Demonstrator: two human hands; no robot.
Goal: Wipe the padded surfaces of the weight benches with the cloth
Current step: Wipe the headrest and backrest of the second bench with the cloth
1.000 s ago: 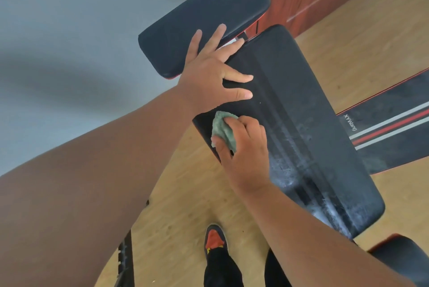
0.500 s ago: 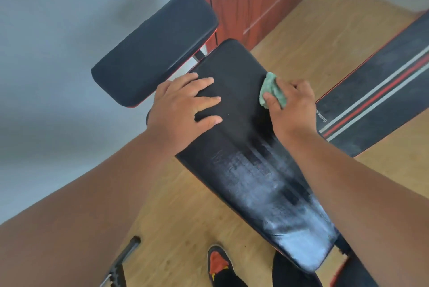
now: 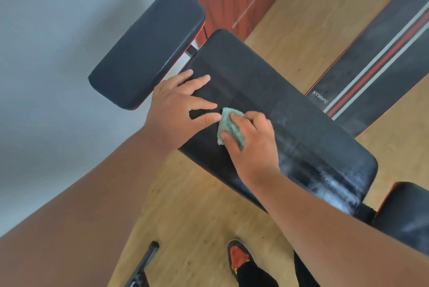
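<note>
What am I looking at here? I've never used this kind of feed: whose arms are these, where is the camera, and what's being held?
There is no machine: these are a person's two bare arms, seen from one wide-angle camera worn on their head, looking down. The left hand lies flat, fingers spread, on the long black bench pad, bracing it. The right hand presses a small green cloth onto that pad, in a closed grip. Pale smears show toward the pad's near end. A shorter pad sits beyond the left hand, and a second bench with red and grey stripes stands to the right. Below are the wooden floor and the person's shoe.
</note>
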